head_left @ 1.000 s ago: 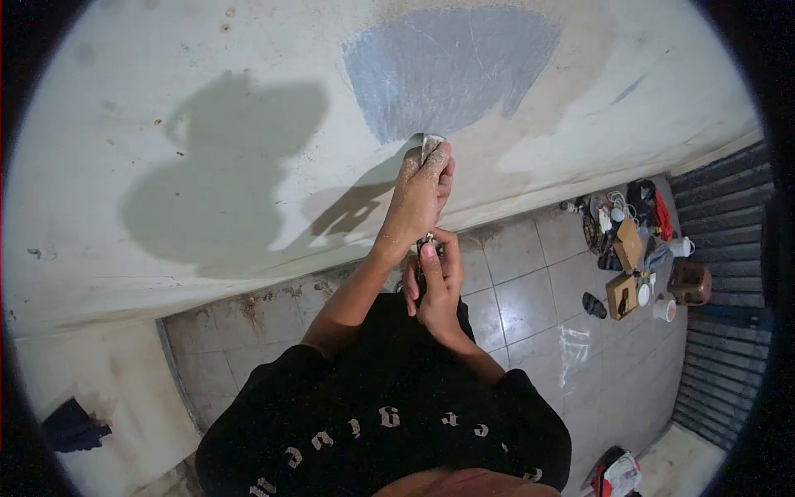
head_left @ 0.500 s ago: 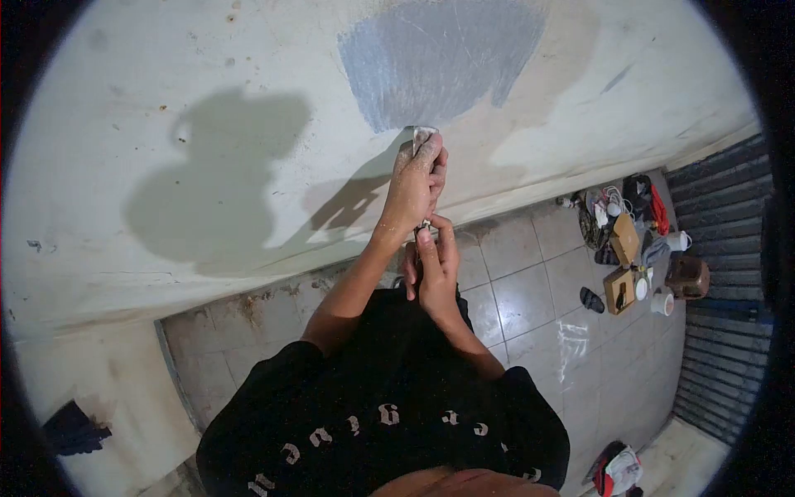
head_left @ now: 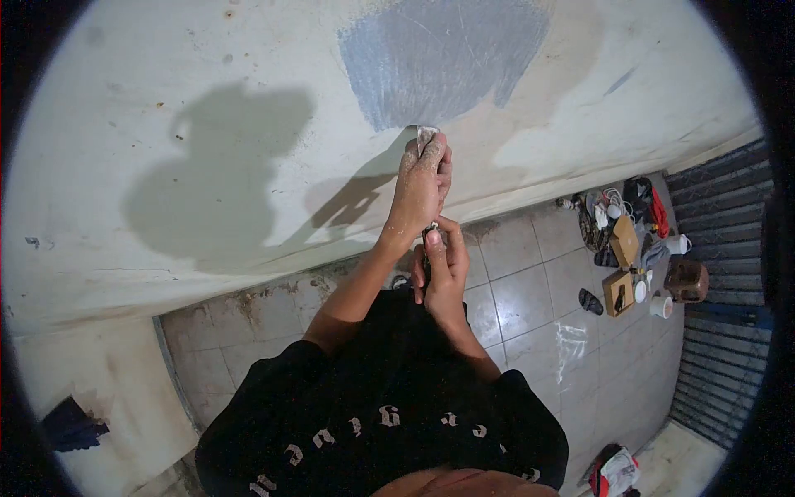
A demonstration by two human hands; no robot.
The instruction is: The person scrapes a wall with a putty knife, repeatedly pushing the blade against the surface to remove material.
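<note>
My left hand (head_left: 418, 186) is closed around a scraper, its whitish, dust-smeared blade (head_left: 426, 137) sticking out past the fingers. The blade's tip is right at the lower edge of a blue-grey patch (head_left: 439, 66) on the off-white wall (head_left: 273, 50). Pale dust coats the fingers and wrist of that hand. Lower down, just below the left wrist, my right hand (head_left: 445, 277) is curled with its thumb against a slim dark object (head_left: 428, 248). Most of that object is hidden by the fingers, and I cannot tell its kind.
Grey floor tiles (head_left: 522, 298) stretch below the wall. On the right lie a cardboard box (head_left: 619, 291), a black sandal (head_left: 590, 301), a white bucket (head_left: 661, 306), a brown stool (head_left: 687, 281) and bags, beside a slatted metal shutter (head_left: 720, 265). Dark cloth (head_left: 74, 425) is at lower left.
Both hands have shifted slightly right in view, the right hand also a little lower. The blade stays near the patch's lower edge, and both grips look the same.
</note>
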